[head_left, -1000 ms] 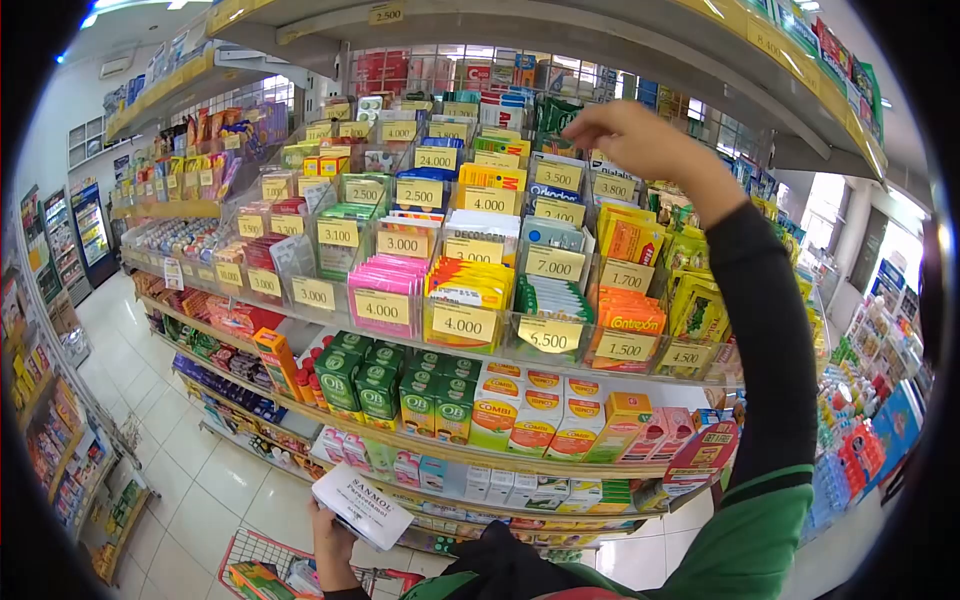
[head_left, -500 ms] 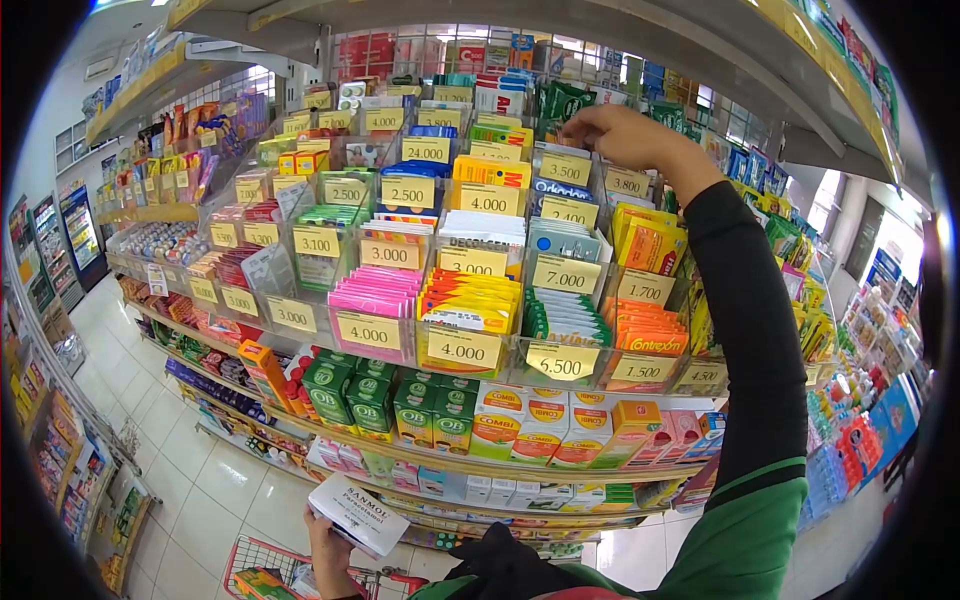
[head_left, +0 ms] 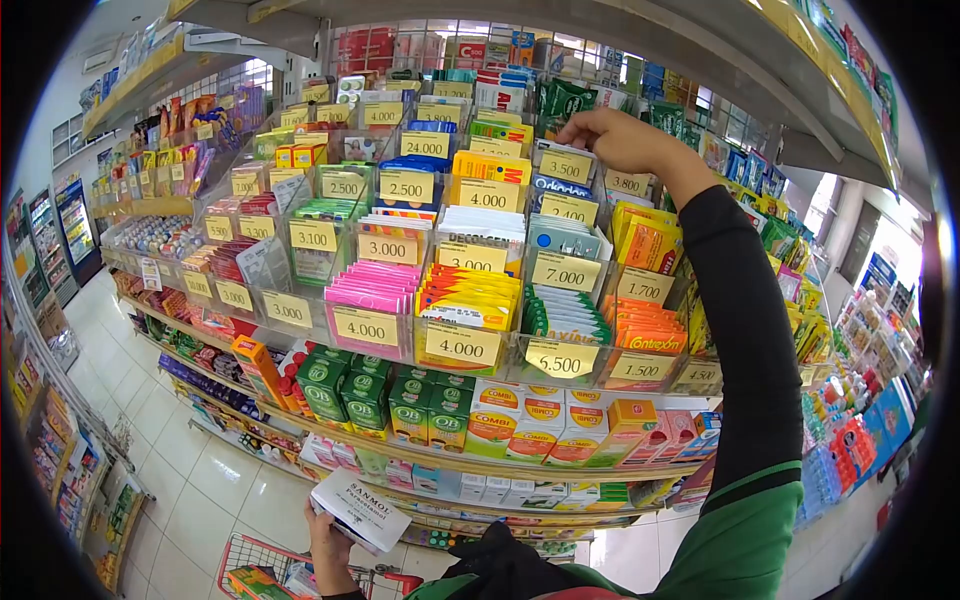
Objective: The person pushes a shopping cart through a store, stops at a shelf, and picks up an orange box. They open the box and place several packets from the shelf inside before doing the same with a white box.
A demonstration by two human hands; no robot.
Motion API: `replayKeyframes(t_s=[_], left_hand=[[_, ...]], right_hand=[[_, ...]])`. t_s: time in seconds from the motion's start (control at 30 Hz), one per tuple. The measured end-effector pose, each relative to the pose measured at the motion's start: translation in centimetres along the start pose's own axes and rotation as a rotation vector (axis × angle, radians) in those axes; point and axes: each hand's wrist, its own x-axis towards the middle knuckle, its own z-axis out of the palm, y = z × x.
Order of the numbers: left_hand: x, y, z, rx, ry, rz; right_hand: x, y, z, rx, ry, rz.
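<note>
My left hand (head_left: 328,548) grips a white Sanmol paracetamol box (head_left: 362,510) at the lower middle of the head view. My right hand (head_left: 612,138) reaches to the upper rows of the tiered display, its fingers bent down into the compartment behind the 3.500 price tag (head_left: 564,165). What lies between those fingertips is too small to make out. Below it are Oskadon-like blue packets (head_left: 562,187) behind a 2.400 tag. Green packets (head_left: 565,100) stand just behind the hand.
Clear compartments of medicine sachets (head_left: 465,300) fill the rack. Boxes (head_left: 495,415) line the shelf beneath. A red shopping cart (head_left: 232,550) with goods stands at the lower left. A grey shelf edge (head_left: 500,28) overhangs the display. Fridges (head_left: 75,225) stand far left.
The view has shifted slightly. My right hand stays at the same compartment, its fingers a little lower and more bent. The box remains in my left hand.
</note>
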Motion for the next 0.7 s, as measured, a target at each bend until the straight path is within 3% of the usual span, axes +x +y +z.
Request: replayKeyframes(t_s=[0.23, 0.3, 0.33, 0.43, 0.47, 0.57, 0.6, 0.7], left_hand=[[1.0, -0.3, -1.0, 0.011, -0.011, -0.009], [0.9, 0.0, -0.7, 0.013, -0.021, -0.011], [1.0, 0.0, -0.6, 0.015, -0.022, -0.017], [1.1, 0.0, -0.1, -0.001, -0.012, 0.008], [1.2, 0.1, 0.1, 0.008, -0.026, 0.002], [1.1, 0.0, 0.3, 0.013, -0.033, 0.011], [1.2, 0.0, 0.3, 0.012, -0.028, 0.020], [0.8, 0.2, 0.2, 0.001, 0.004, 0.007]], right_hand=[[-2.7, -1.7, -4.5, -0.166, 0.180, -0.060], [-4.0, -3.0, -6.5, -0.324, -0.125, 0.049], [-4.8, -3.2, -6.4, -0.387, -0.165, 0.156], [-6.3, -2.3, -5.2, -0.399, -0.226, 0.110], [-6.4, -1.1, -4.5, -0.369, -0.227, 0.009], [-7.1, -1.0, -2.7, -0.305, -0.271, 0.086], [-7.1, -0.7, -2.2, -0.309, -0.237, -0.023], [-7.9, -1.3, -2.8, -0.297, -0.276, 0.081]])
